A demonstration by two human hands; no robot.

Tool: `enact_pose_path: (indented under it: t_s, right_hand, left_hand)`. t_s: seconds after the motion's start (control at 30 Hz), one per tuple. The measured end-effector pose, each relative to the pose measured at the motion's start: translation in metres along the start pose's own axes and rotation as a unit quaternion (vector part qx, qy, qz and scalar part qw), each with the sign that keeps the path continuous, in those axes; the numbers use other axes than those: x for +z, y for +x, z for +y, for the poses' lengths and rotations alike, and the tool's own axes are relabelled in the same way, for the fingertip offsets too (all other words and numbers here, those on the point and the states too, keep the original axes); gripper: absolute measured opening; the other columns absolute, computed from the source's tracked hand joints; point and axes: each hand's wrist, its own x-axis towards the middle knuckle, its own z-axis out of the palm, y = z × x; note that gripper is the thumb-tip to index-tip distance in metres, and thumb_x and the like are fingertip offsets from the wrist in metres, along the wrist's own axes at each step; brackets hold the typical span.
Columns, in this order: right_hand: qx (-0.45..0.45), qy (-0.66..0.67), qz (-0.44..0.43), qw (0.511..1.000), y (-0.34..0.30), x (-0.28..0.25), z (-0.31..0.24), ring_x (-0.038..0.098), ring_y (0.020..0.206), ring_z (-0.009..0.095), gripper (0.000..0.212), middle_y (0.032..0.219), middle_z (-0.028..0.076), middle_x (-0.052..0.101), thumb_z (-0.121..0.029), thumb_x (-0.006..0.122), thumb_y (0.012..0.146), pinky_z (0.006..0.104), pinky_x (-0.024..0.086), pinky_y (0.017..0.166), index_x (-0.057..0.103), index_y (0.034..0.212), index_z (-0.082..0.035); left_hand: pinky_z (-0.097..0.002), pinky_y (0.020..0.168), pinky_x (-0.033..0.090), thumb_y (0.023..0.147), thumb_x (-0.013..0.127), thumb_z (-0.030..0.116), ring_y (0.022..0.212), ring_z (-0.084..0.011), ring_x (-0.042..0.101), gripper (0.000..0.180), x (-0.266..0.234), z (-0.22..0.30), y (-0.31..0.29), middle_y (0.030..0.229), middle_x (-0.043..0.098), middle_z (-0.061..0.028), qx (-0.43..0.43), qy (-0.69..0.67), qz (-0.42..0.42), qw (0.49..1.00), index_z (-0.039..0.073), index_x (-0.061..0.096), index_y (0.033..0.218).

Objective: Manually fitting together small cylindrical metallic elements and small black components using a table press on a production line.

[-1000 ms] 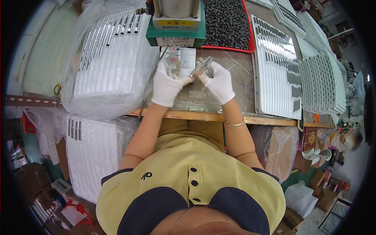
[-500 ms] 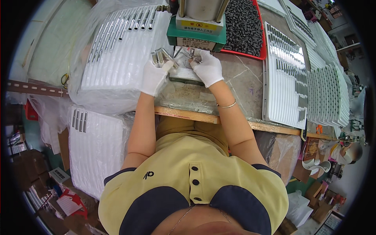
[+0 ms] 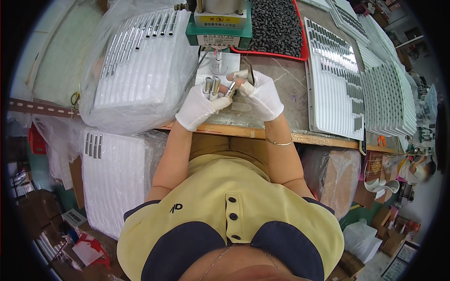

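My left hand (image 3: 199, 108), in a white glove with bare fingertips, is closed around several short shiny metal tubes (image 3: 215, 85) whose ends stick up past the fingers. My right hand (image 3: 265, 97), gloved the same way, pinches one metal tube (image 3: 231, 89) that tilts between the two hands. A thin dark metal strip, perhaps tweezers (image 3: 250, 74), stands up from the right hand's fingers. Just beyond the hands is a green bench press (image 3: 219, 35) with a pale plate (image 3: 204, 70) beneath it. A small shiny upright piece (image 3: 218, 58) shows under the press head.
At the back right, a red tray (image 3: 272, 55) holds many small black pieces (image 3: 274, 25). White ribbed trays with rows of tubes lie left (image 3: 136, 84) and right (image 3: 330, 100), the left one in plastic film. The table's wooden edge (image 3: 239, 129) runs in front of me.
Both hands have drawn back from the press toward me and come together, and the right now pinches a tube beside the left. The view has shifted slightly.
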Motion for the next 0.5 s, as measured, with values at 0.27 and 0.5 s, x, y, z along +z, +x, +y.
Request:
enact_pose_path:
  t_s: [0.27,0.5]
  right_hand:
    - [-0.005,-0.038,0.064,0.997,-0.015,-0.002,0.006,0.051,0.068,0.006,0.025,0.086,0.004,0.063,-0.017,0.064,0.083,0.0186,0.040,0.056,0.061,0.101,0.001]
    - [0.040,0.159,0.086,0.983,-0.010,-0.042,-0.011,0.038,0.051,0.003,0.036,0.079,0.001,0.056,-0.015,0.045,0.093,0.0162,0.032,0.045,0.041,0.126,-0.001]
  left_hand:
    - [-0.0224,0.057,0.045,0.070,0.073,0.011,0.061,-0.0074,0.054,0.024,0.023,-0.006,-0.005,0.077,0.063,-0.0036,0.059,0.076,0.077,0.992,0.001,0.061,0.089]
    - [-0.0207,0.044,0.041,0.079,0.063,0.014,0.053,-0.0104,0.055,0.025,0.019,-0.017,0.012,0.076,0.062,-0.0077,-0.069,-0.329,-0.075,0.939,0.000,0.056,0.098]
